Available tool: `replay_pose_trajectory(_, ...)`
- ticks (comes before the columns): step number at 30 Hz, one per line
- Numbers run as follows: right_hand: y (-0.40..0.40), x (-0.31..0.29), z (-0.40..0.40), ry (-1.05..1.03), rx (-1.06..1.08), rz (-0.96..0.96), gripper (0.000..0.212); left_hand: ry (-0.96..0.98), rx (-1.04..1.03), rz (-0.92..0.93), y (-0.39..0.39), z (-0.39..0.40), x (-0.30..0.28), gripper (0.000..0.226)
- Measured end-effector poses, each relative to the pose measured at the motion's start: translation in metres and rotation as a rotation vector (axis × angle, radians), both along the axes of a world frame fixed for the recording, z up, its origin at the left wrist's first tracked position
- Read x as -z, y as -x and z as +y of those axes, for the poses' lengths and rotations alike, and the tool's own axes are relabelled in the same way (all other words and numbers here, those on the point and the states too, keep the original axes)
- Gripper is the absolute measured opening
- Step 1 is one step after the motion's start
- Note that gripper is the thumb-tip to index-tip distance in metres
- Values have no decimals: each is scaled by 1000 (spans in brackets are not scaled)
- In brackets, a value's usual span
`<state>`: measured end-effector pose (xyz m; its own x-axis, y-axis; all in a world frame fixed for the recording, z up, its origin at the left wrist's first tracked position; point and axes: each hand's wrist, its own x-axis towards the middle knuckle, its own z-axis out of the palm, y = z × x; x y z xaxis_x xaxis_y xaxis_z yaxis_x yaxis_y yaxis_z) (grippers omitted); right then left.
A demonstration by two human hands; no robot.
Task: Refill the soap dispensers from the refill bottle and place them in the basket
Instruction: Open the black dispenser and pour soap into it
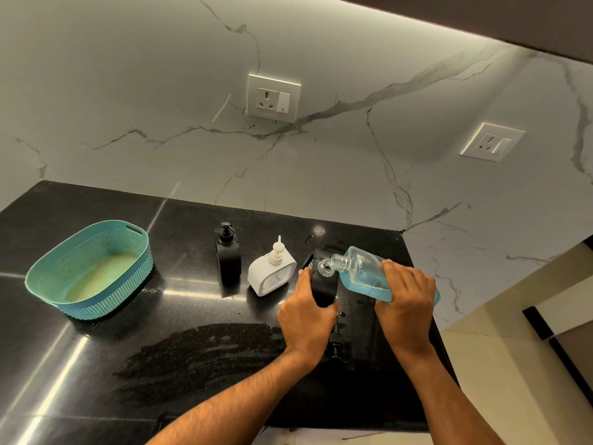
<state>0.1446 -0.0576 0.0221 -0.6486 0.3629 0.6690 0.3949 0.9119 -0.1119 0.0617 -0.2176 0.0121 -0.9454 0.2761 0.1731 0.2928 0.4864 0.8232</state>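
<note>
My right hand (406,301) grips a clear refill bottle (359,273) holding blue liquid, tilted so its open neck points down-left over a black dispenser (324,284). My left hand (306,311) clasps that black dispenser, whose top is open. Its black pump (335,343) lies on the counter between my wrists. A white dispenser (271,273) with its pump on stands just left of my left hand. Further left stands a second black dispenser (227,255), pump on. A teal basket (41,268) sits at the far left, with nothing in it.
The black stone counter (160,364) has a wet smear in front of my left arm. A marble wall with two socket plates (273,98) (491,141) rises behind. The counter ends just right of my right hand, beside a cream cabinet (513,364).
</note>
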Motion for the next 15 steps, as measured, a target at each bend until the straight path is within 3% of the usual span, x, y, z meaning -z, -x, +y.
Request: replay_pose_trajectory(15, 1, -4, -1, -7, -1, -9, 68, 4, -2, 4, 1, -1, 0, 77)
